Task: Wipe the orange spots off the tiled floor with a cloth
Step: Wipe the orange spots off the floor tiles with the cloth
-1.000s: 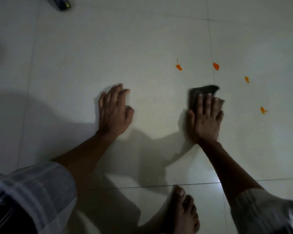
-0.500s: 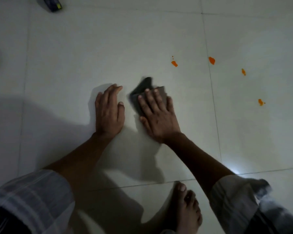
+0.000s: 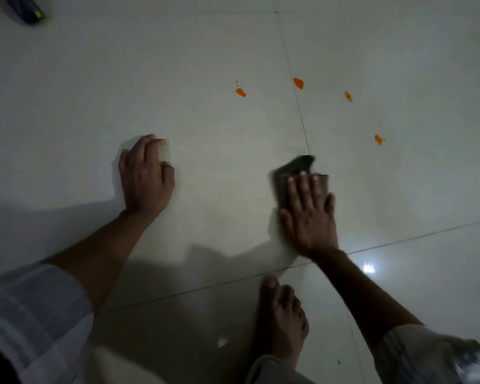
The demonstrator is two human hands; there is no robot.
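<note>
A bare foot (image 3: 281, 320) rests on the pale tiled floor (image 3: 205, 51) at the bottom centre of the frame, toes just short of a grout line, with light striped sleeves (image 3: 31, 322) filling the lower left and lower right corners. Above it, right of centre, the person's right hand (image 3: 309, 214) lies palm-down with fingers spread flat, pressing a dark cloth (image 3: 294, 169) against the tile; the cloth's crumpled far edge sticks out beyond the fingertips and sits on a grout line running up the frame. The cloth is blurred, so its folds cannot be made out. Left of centre, the left hand (image 3: 144, 176) is planted on the floor, fingers loosely curled and holding nothing. Farther up, four orange spots (image 3: 298, 83) dot the tiles, all apart from the cloth: one at upper centre with two tiny specks beside it, one on the grout line, one to its right, and one lower at the right, nearest the cloth. In the upper left corner lies a dark object (image 3: 25, 9) with a yellow mark, too dim to identify. No container appears.
</note>
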